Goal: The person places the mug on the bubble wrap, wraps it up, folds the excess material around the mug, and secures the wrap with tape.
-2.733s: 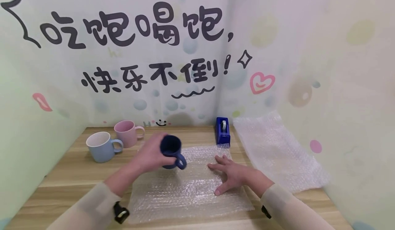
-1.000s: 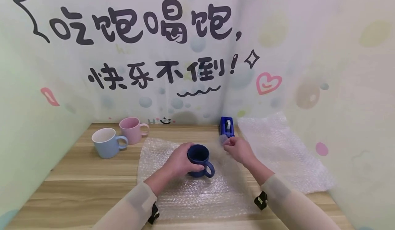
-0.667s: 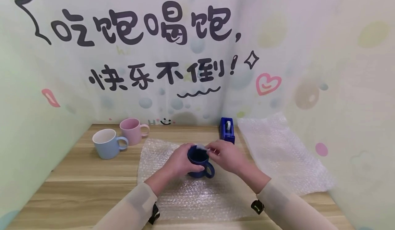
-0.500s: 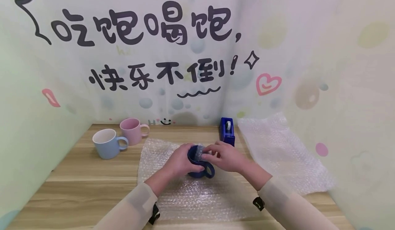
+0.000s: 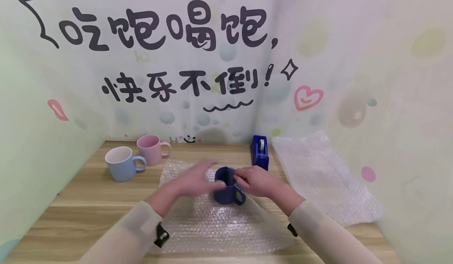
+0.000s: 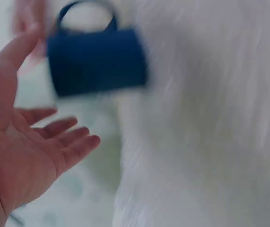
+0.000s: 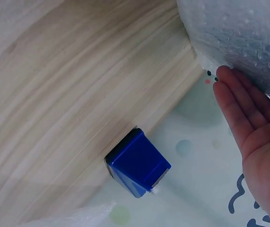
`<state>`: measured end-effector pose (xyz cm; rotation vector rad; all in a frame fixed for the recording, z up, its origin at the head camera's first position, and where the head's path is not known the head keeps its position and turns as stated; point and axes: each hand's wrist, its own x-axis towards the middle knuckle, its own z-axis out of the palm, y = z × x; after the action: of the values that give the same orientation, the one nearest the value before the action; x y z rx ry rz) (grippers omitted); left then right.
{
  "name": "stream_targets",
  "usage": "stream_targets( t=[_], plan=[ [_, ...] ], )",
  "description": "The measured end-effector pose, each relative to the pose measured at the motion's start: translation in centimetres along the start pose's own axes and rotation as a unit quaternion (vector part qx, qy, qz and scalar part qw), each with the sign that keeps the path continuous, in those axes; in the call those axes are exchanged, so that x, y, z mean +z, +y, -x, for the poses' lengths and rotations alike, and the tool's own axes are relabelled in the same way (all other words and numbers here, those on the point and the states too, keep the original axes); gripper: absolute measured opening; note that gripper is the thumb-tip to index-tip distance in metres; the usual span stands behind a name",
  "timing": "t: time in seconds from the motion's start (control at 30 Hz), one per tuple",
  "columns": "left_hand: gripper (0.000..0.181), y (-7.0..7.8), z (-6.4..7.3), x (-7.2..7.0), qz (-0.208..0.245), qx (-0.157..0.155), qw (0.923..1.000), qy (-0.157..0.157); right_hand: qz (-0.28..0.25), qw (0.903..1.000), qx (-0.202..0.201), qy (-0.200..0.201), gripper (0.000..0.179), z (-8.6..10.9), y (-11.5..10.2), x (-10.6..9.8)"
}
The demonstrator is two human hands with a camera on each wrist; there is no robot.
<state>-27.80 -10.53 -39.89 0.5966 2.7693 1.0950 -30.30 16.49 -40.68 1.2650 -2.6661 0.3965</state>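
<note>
Centrally, navy mug [image 5: 223, 196]: stands upright on bubble wrap [image 5: 219, 232]; probably stiff, smooth, fairly heavy and breakable, best gripped round its body.
Bubble wrap: likely light, soft, slippery; best pinched at an edge.
Left hand [image 5: 194, 180]: fingers spread from thumb, holding nothing, just beside the mug.
Right hand [image 5: 257, 180]: fingers bent, pinching raised bubble wrap at the mug's rim.

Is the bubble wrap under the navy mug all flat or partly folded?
Partly folded: the near side of the bubble wrap lies spread, but the right hand holds a corner up at the navy mug.
</note>
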Motion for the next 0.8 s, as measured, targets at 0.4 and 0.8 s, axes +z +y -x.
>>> stream_targets(
  t=[0.4, 0.8],
  plan=[
    [0.047, -17.7, -0.4, -4.3, -0.028, -0.106, 0.9901, 0.087, 0.009, 0.9999, -0.009, 0.002, 0.020, -0.2, -0.2, 0.0],
    [0.027, -2.3, 1.3, -4.6, 0.212, -0.042, 0.9748, 0.055, 0.003, 1.0000, -0.006, 0.004, 0.021, 0.2, 0.2, 0.1]
  ],
)
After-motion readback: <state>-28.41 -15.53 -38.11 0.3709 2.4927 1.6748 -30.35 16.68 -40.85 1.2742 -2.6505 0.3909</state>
